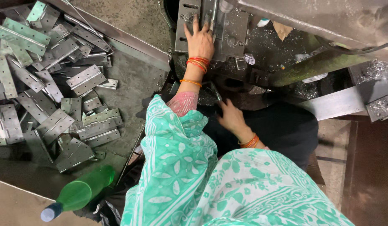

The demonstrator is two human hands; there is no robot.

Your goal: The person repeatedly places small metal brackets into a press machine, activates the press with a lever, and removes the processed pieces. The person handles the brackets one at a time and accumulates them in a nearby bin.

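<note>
- From the head camera we saw two bare hands, each wrist wearing orange and red bangles.
- The left hand [200,39] lay flat with fingers spread on a grey metal hinge plate [186,25] sitting on the machine bed at the top of the view; it pressed rather than clasped.
- The right hand [231,117] rested lower, near the lap, its fingers curled at a thin dark metal piece [215,93]; we could not tell whether it truly gripped it.
- We counted one green plastic bottle [79,193] with a blue cap, lying on its side at the lower left.
- A heap of grey hinges [51,83] covered the metal tray [135,86] at the left; they overlapped too much to count, and the pile was cut off by the left edge.
- A green and white patterned garment [210,184] hid the person's arms and lap.
- The machine [319,21] above was cut off at the top, and dark shadow blurred the parts under it.
</note>
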